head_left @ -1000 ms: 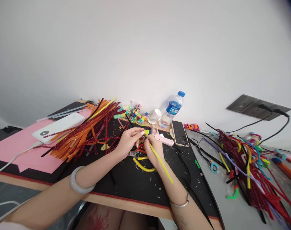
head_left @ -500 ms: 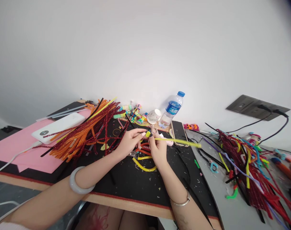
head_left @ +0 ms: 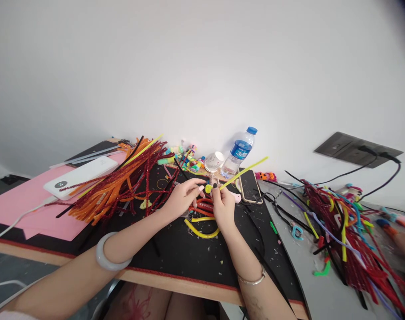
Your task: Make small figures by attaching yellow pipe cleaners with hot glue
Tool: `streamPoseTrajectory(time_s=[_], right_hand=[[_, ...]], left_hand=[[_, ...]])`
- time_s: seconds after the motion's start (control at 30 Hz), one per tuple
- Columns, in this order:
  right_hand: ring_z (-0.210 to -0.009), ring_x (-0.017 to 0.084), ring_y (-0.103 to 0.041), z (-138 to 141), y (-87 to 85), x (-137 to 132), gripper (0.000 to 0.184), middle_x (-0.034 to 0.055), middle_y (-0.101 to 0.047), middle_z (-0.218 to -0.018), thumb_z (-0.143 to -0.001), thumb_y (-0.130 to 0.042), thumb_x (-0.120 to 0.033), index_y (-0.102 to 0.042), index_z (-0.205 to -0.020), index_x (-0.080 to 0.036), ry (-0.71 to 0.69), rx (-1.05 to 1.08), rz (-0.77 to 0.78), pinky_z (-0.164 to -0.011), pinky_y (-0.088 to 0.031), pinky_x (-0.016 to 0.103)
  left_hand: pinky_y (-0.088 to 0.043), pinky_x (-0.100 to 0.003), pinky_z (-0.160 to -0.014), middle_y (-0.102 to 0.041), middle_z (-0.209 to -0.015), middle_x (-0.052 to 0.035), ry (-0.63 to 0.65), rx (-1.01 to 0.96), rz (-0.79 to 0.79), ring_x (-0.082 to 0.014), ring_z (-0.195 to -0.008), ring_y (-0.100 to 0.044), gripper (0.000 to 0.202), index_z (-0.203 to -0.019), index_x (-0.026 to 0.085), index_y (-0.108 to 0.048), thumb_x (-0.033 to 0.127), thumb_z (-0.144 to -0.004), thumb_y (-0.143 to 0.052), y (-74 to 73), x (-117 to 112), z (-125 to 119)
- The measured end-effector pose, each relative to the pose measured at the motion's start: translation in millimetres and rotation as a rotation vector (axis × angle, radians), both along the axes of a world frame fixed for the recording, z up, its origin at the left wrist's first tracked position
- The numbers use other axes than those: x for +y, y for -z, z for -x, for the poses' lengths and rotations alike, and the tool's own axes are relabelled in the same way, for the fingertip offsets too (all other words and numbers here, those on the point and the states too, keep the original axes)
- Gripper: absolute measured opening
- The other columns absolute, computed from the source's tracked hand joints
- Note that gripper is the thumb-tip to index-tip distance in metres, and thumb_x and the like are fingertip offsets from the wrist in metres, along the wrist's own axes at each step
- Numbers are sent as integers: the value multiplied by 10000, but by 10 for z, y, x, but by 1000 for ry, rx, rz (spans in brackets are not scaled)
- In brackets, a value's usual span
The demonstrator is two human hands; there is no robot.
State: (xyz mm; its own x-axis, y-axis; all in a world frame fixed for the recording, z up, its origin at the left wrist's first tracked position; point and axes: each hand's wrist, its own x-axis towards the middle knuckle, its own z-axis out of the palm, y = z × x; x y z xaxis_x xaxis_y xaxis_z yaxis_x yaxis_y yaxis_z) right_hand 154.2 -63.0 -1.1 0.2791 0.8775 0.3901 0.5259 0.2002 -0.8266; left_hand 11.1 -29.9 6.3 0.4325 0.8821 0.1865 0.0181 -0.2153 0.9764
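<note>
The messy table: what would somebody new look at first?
Probably the big bunch of orange and dark red fuzzy sticks on the left, lying partly over pink paper. Next, maybe the middle, where the right hand holds a yellow stick, with the left hand close beside it. Then perhaps the blue-capped bottle near the wall, and another colourful heap on the right.

Left hand beside right hand, fingers bent, forearms angled inward
</note>
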Motion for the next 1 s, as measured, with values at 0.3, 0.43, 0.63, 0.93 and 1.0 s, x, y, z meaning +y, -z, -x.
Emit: streamPoseTrajectory(time_s=[0.3,0.43,0.63,0.93,1.0], right_hand=[[-499,93,-333,14,-14,10,288,-45,-386,-516,-833,-410,-289,-381,-568,-180,-81,13,24,-491,-243,231],[-500,93,-337,21,-18,7,294,-46,-383,-519,-833,-408,-297,-376,-565,-181,-78,19,23,-494,-251,231],[-487,90,-319,15,2,13,290,-52,-370,-509,-838,-411,-304,-379,-577,-182,-103,42,36,-482,-250,229],[-489,92,-331,27,-19,7,293,-49,-376,-507,-833,-411,-309,-374,-570,-184,-93,60,47,-476,-251,227],[-491,92,-332,27,-14,12,294,-48,-381,-506,-827,-411,-305,-372,-561,-185,-92,55,51,-479,-254,227]], left_hand=[[-463,-295,-821,-621,-864,-51,24,-128,35,-156,-852,-598,344,-1038,154,-565,254,-713,-620,43,71,-24],[-475,-284,-796,-620,-851,-37,54,-160,104,-144,-823,-604,353,-1015,160,-574,248,-682,-655,54,75,-23],[-498,-311,-771,-636,-861,-52,97,-208,189,-151,-792,-616,375,-1011,149,-580,239,-660,-676,106,93,-25],[-509,-291,-738,-644,-811,-33,68,-274,270,-136,-740,-626,336,-949,151,-593,263,-650,-697,65,63,-9],[-509,-288,-732,-644,-801,-32,48,-283,270,-133,-727,-625,322,-927,148,-595,264,-646,-701,47,55,-7]])
